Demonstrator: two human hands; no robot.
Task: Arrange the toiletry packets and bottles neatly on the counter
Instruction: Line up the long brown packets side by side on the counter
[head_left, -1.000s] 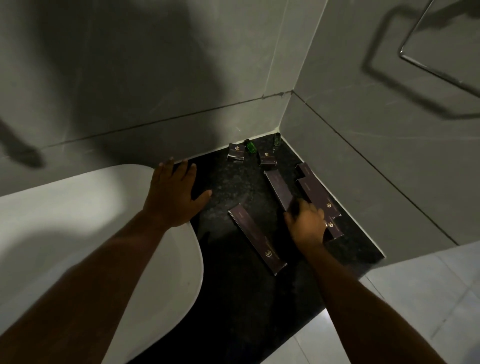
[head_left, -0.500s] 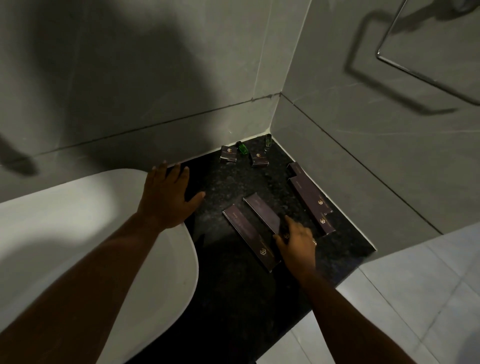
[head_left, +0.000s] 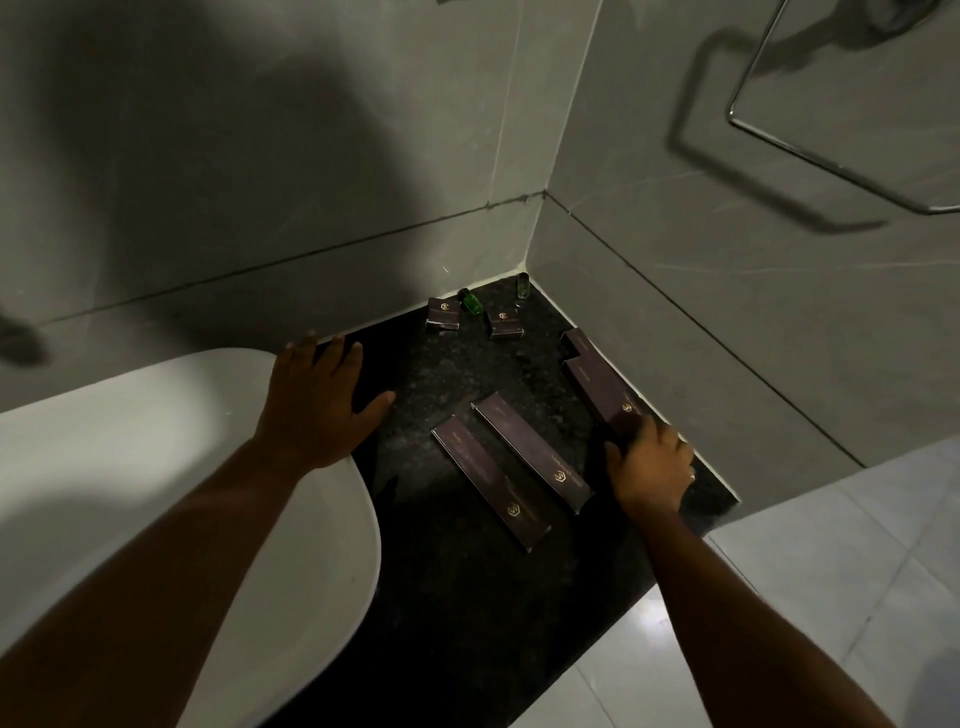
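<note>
On the black speckled counter (head_left: 457, 597) two long brown packets lie side by side, one on the left (head_left: 489, 479) and one to its right (head_left: 531, 451). Two more long packets (head_left: 602, 387) lie along the right wall. My right hand (head_left: 649, 462) grips the near end of those wall-side packets. My left hand (head_left: 317, 405) rests flat, fingers spread, on the sink rim and counter edge. At the back corner sit two small brown boxes (head_left: 443, 314) (head_left: 505, 323), a green bottle (head_left: 471, 301) and a clear bottle (head_left: 522, 286).
A white sink basin (head_left: 130, 467) fills the left side. Grey tiled walls meet at the corner behind the counter. A metal towel rail (head_left: 779, 130) hangs on the right wall. The pale tiled floor (head_left: 831, 571) lies beyond the counter's right edge.
My right hand left the second long packet beside the first one and moved right to the packets along the wall, closing on their near end. My left hand stayed put.
</note>
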